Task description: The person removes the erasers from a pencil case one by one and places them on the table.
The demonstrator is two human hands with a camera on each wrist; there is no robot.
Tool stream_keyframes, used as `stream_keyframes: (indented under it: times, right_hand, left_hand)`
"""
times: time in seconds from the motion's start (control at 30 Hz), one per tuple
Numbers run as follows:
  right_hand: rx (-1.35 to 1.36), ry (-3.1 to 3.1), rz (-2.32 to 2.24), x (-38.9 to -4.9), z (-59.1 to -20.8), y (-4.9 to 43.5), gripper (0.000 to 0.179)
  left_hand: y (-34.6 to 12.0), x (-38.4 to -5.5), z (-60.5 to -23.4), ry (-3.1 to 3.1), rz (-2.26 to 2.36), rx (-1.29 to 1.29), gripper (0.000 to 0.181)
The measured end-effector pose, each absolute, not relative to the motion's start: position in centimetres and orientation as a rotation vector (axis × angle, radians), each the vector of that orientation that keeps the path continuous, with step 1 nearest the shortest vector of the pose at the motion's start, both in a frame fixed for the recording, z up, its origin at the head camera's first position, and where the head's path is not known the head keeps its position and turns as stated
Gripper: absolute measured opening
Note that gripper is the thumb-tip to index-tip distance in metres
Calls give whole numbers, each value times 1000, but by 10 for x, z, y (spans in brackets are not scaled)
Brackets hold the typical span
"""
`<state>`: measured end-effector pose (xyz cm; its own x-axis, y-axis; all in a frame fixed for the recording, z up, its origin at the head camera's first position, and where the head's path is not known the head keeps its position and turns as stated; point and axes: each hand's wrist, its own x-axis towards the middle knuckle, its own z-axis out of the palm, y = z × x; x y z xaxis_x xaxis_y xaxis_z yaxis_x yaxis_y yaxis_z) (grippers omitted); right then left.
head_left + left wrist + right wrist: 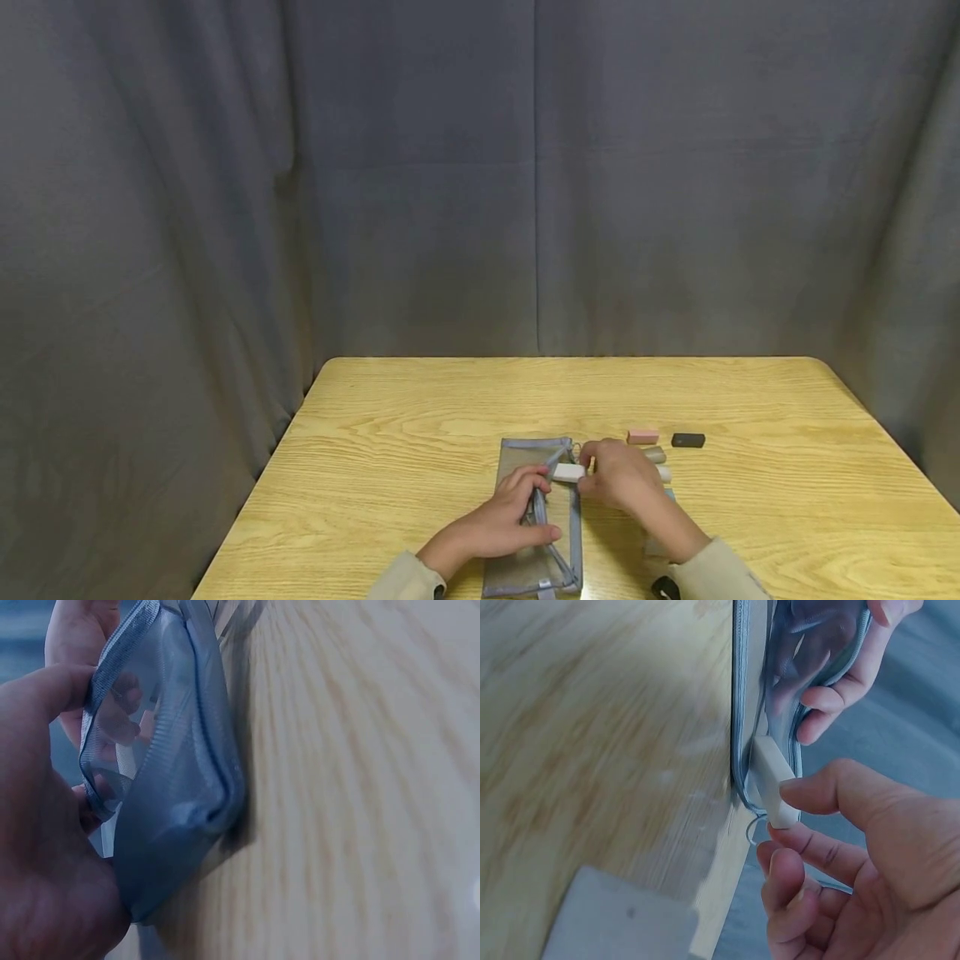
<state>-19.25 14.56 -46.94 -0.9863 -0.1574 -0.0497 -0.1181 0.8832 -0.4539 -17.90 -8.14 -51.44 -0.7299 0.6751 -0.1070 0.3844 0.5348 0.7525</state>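
Observation:
A see-through zip pouch (576, 533) with grey-blue edging lies on the table, its zipped side spread apart. My left hand (498, 525) holds the pouch's upper edge, with the thumb reaching across the opening. Curled fingers of that hand (832, 701) show on the zip edge in the right wrist view. My right hand (618, 477) pinches a small white rectangular block (776, 780) between thumb and fingertips. The block's far end is within the pouch mouth, near the corner with a small ring. In the left wrist view, the pouch (180, 780) partly covers the right hand behind it.
Beyond my right hand lie a pink block (642, 437) and a black block (687, 440). A tan cylinder (656, 455) and a white one (664, 473) are partly behind that hand. A flat pale grey piece (619, 919) lies nearby. Dark curtains surround the wooden table (390, 433).

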Motion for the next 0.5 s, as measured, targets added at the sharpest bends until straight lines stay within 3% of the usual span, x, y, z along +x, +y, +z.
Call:
stream_keyframes:
  times: [0.5]
  right_hand:
    - [-268, 2975, -704, -186, -459, 163, 20]
  left_hand:
    - [-81, -178, -515, 2435, 1017, 834, 52]
